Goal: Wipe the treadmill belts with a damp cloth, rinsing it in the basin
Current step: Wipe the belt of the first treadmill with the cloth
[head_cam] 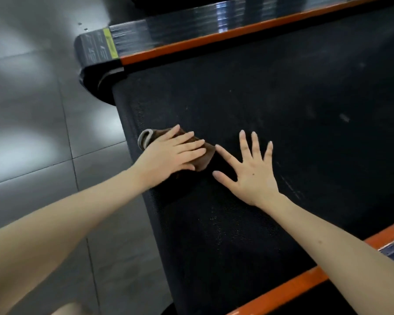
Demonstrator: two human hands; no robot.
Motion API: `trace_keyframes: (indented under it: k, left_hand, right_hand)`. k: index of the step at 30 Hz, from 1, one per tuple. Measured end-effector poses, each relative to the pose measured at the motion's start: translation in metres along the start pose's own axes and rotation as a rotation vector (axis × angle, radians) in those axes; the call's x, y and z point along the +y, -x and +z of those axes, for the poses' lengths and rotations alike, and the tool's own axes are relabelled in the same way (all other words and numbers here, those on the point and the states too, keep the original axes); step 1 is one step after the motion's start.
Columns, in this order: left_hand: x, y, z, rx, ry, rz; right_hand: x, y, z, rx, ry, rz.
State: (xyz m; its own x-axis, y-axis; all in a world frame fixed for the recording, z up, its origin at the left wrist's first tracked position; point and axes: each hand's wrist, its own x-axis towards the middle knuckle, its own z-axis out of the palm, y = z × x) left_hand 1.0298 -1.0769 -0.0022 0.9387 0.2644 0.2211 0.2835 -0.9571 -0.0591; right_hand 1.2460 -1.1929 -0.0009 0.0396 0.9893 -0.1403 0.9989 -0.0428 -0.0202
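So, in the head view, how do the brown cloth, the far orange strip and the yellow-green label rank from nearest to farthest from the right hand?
1. Brown cloth: just left of the right hand, under the left hand.
2. Far orange strip: across the belt.
3. Yellow-green label: on the far rail's left end, beyond the strip.

Your black treadmill belt point(282, 98) runs between two orange-edged side rails point(191, 45), and the machine stands on a grey tiled floor point(32, 110). Near the belt's end lies a brown cloth point(208, 153) with a pale edge, under your flat left hand point(171, 153). Just beside it, your right hand point(250, 169) rests on the belt with fingers spread. Faint pale smudges mark the belt beyond.
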Motion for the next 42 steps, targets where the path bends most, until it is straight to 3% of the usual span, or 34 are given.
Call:
trace_keyframes:
  k: [3, 6, 12, 19, 25, 31, 33, 34, 35, 38, 42]
  left_hand:
    - [-0.056, 0.000, 0.001, -0.070, -0.134, -0.277]
    - [-0.109, -0.009, -0.001, -0.059, 0.073, -0.645]
    - [-0.118, -0.023, 0.004, 0.107, 0.189, -0.878]
    - [-0.004, -0.025, -0.003, 0.067, 0.228, -0.705]
    - [0.132, 0.012, -0.018, 0.045, 0.437, -0.484]
    - [0.170, 0.041, -0.062, -0.218, 0.802, -0.520]
    - [0.170, 0.044, -0.093, -0.337, 0.906, -0.713]
    - [0.170, 0.046, -0.110, -0.339, 1.012, -0.892]
    - [0.170, 0.050, -0.128, -0.254, 1.185, -1.116]
    - [0.170, 0.068, -0.183, 0.258, 1.808, -1.716]
    - [0.169, 0.094, -0.246, 0.452, 2.015, -1.838]
  right_hand:
    - [0.001, 0.000, 0.000, 0.023, -0.020, -0.008]
    - [0.001, 0.000, 0.004, 0.069, -0.037, -0.014]
    - [0.002, 0.000, 0.008, 0.111, -0.040, -0.025]
    - [0.004, 0.001, 0.004, 0.074, -0.091, -0.023]
    - [0.013, 0.000, -0.001, 0.126, -0.372, 0.045]
    - [0.022, 0.032, -0.046, -0.192, -0.554, 0.089]
    - [0.015, 0.054, -0.071, -0.275, -0.615, 0.145]
    - [0.009, 0.065, -0.084, -0.292, -0.679, 0.181]
    - [0.000, 0.076, -0.098, -0.299, -0.763, 0.211]
    - [-0.038, 0.104, -0.142, -0.333, -0.905, 0.201]
    - [-0.102, 0.129, -0.199, -0.391, -0.965, 0.125]
